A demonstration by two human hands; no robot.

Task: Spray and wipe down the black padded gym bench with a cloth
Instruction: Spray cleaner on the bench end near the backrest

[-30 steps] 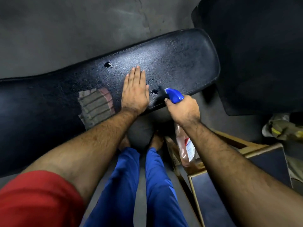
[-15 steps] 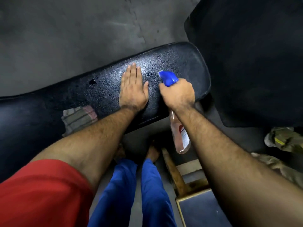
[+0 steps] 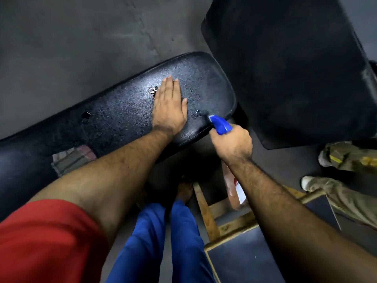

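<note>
The black padded bench runs from the left edge up to the middle, its surface speckled with droplets and torn in a few spots. My left hand lies flat on the pad near its right end, fingers straight. My right hand grips a spray bottle with a blue trigger head, nozzle aimed at the bench's right end from its near edge. A striped cloth lies on the pad to the left, partly hidden behind my left forearm.
A large black padded block stands right of the bench's end. A wooden-framed dark stool sits at the lower right by my legs. Another person's shoes and trouser legs are at the right edge. Grey floor lies beyond the bench.
My right hand pulled the spray bottle back from over the pad to its near right edge. The left hand stays flat on the pad, nearer its right end, and more droplets show.
</note>
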